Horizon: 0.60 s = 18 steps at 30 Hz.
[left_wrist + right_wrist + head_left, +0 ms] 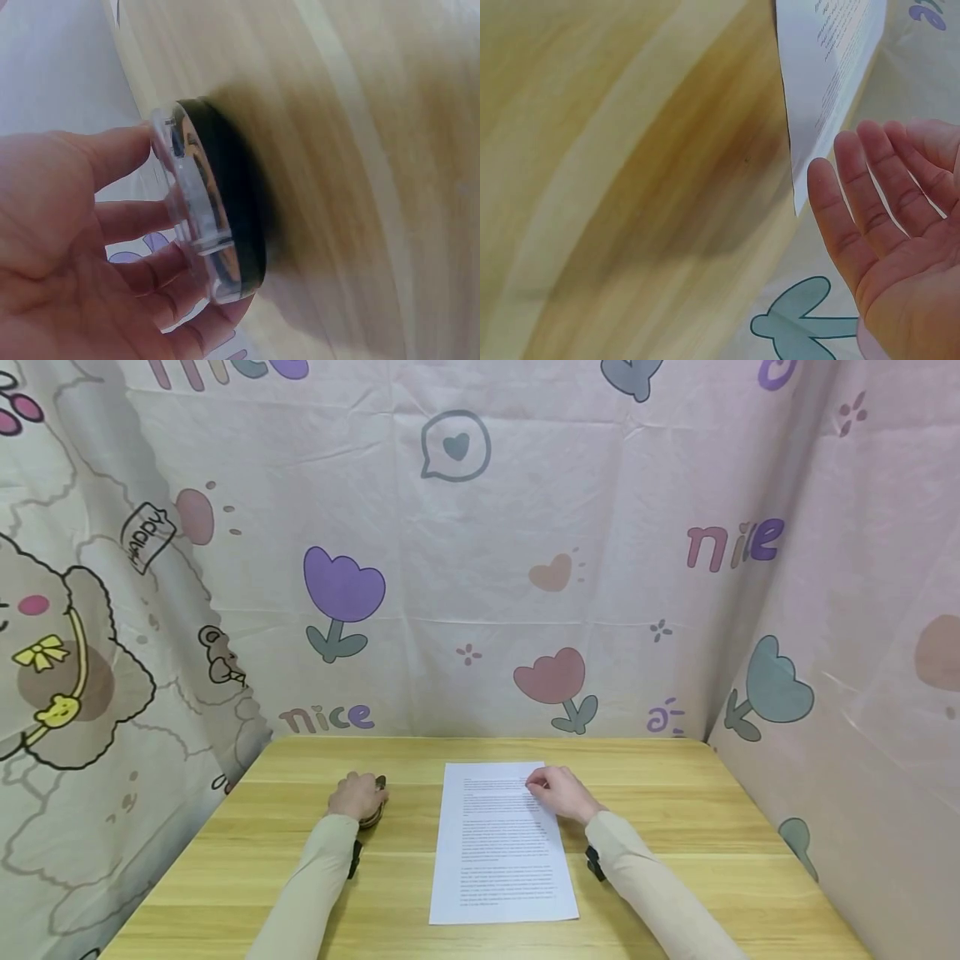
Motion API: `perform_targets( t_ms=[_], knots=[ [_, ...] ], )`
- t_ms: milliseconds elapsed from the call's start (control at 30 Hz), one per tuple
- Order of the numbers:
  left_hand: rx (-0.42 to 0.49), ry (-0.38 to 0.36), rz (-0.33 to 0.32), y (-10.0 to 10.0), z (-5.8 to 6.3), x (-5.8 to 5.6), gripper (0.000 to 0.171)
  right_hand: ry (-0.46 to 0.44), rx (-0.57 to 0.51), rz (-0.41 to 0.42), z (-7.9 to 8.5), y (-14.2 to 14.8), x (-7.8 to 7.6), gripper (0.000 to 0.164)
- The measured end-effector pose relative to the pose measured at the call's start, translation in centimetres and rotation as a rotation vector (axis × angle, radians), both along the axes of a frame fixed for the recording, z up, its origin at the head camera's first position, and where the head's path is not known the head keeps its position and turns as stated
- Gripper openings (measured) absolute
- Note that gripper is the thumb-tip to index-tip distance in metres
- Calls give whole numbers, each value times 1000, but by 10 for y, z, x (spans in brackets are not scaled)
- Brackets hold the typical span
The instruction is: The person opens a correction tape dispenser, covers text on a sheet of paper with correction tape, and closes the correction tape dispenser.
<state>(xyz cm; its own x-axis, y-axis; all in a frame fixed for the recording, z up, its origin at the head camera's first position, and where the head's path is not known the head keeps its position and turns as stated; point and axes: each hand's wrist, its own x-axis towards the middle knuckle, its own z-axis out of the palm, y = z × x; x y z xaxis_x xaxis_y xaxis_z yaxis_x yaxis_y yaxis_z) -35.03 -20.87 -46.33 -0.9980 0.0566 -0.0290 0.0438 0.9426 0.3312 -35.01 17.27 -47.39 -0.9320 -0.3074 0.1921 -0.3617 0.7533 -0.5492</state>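
On the left of the table my left hand (356, 794) grips a small rounded case (206, 202) of clear plastic with a thick dark rim and orange-brown parts inside. In the left wrist view the thumb is at one end of it and the fingers are along its side and other end. A printed sheet of paper (498, 852) lies at the middle of the table. Over its upper right corner is my right hand (564, 792), fingers loosely bent, with nothing held. The right wrist view shows these fingers (877, 169) close beside the sheet's corner.
The light wooden table (660, 835) runs back to a patterned cloth (465, 543) hanging behind it. More cloth hangs along the left and right sides. Dark bands (595, 863) sit at both wrists, over beige sleeves.
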Motion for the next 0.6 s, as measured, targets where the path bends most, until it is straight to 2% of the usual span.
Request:
perform_targets(
  t_ms=[300,400,600],
  knots=[
    [-10,-10,5,0,2,2,37,-26,-13,-23,-2,3,2,14],
    [-12,-6,9,2,3,3,39,-5,-2,-52,-2,6,3,14],
    [-36,61,12,18,0,1,53,24,69,-128,-4,12,6,19]
  ],
)
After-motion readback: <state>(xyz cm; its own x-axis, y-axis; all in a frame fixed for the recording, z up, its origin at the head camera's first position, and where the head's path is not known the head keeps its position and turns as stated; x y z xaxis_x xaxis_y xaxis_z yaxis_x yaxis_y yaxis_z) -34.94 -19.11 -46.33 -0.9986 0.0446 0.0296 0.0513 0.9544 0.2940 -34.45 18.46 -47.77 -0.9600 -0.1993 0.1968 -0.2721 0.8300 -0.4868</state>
